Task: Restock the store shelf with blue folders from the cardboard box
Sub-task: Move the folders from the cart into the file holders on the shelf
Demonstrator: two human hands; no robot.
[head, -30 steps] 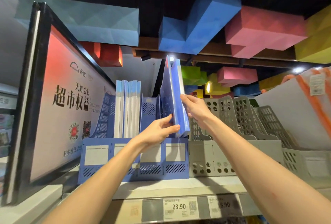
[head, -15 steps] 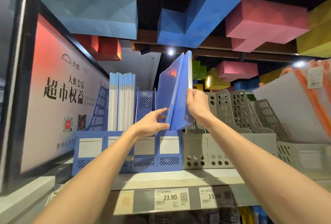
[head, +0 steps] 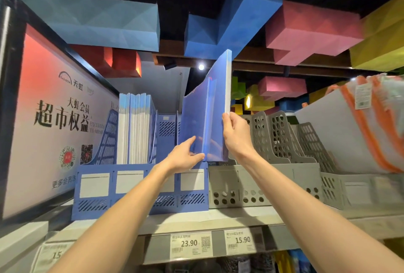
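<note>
Blue folders (head: 205,120), a thin bundle with a white edge, are held upright and a little tilted over the rightmost compartment of a blue file rack (head: 140,187). The lower end of the bundle is seen just behind the front wall of the rack, but it cannot be told whether it touches the bottom. The left grip (head: 185,157) is closed on the lower front corner of the bundle, with the thumb laid on its left face. The right grip (head: 236,137) is closed on the white edge, with the thumb pointed upward along it and the other fingers hidden behind. More folders (head: 135,128) are stood upright in the leftmost compartment. The rack is placed on the shelf (head: 196,222), between a framed sign (head: 54,120) and grey racks (head: 251,185). Two price labels (head: 190,244) are fixed on the shelf front.
</note>
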